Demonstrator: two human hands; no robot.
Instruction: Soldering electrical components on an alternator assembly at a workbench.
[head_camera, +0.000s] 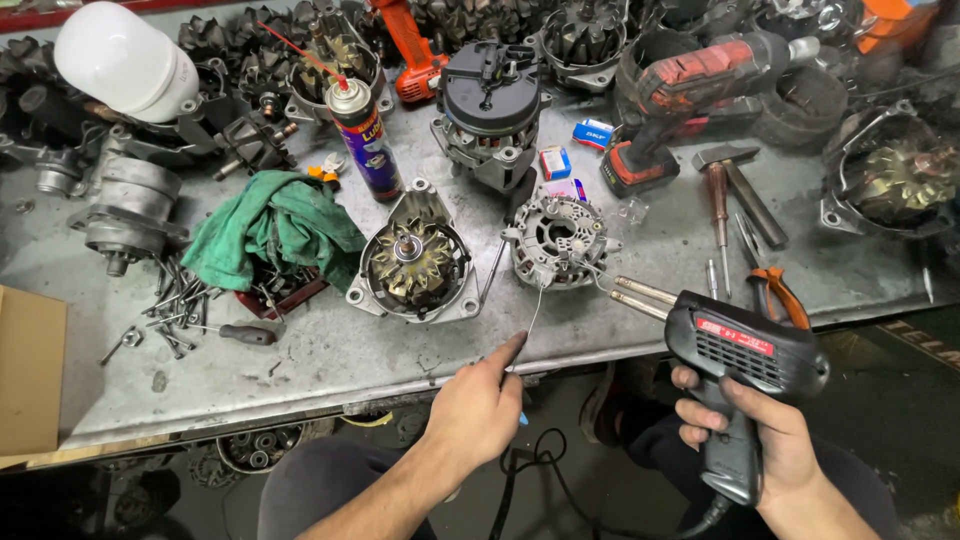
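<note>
Clearly the right hand grips the soldering gun, tip at the alternator part mid-bench; left hand fingers pinch solder wire. Heat could travel up the thin wire toward the fingertips.

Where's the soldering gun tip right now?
The soldering gun, in the right hand, points left; its tip meets the round alternator end plate mid-bench, near the solder wire.

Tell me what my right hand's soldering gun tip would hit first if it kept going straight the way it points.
Probably the round alternator end piece: the soldering gun in the right hand aims its tip up-left at its edge, apparently nearly touching, though depth is unclear.
</note>
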